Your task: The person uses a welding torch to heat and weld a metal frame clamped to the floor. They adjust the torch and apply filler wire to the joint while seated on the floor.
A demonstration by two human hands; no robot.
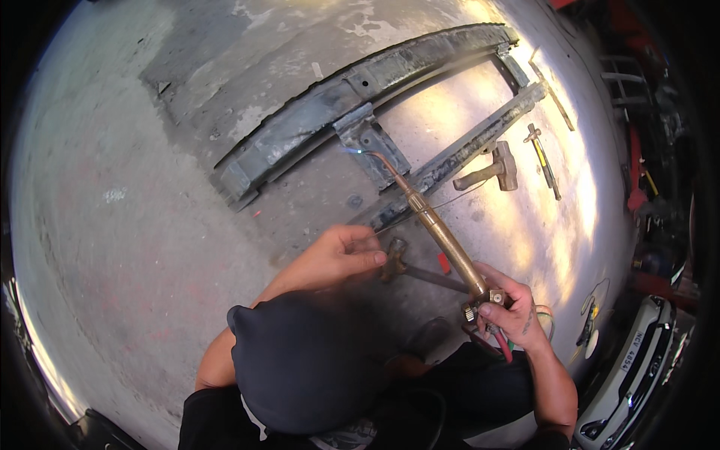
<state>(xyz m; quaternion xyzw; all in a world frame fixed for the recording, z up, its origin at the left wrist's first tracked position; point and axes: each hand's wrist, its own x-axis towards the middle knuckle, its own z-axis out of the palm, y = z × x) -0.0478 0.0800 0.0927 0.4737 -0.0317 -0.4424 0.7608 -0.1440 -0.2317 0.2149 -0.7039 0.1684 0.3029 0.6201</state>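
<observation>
My right hand [510, 304] is closed around the valve end of a brass gas torch [450, 244]. The torch's thin copper neck reaches away to a small blue flame at its bent tip, beside a bracket [371, 142] on a dark metal car frame part [307, 112]. In my left hand [341, 259], fingers pinched together, is a thin wire rod [457, 199] that passes behind the torch and over the frame's near bar [457, 154]. A hammer [395, 259] lies on the floor just right of my left hand, its handle running behind the torch.
A heavy short-handled hammer [506, 166], a slim hammer with a yellow-marked handle [541, 159] and a thin bar [553, 94] lie right of the frame. Red and green hoses [501, 341] trail from the torch. A car bumper [630, 371] stands lower right. A dark cap [307, 367] covers the lower middle.
</observation>
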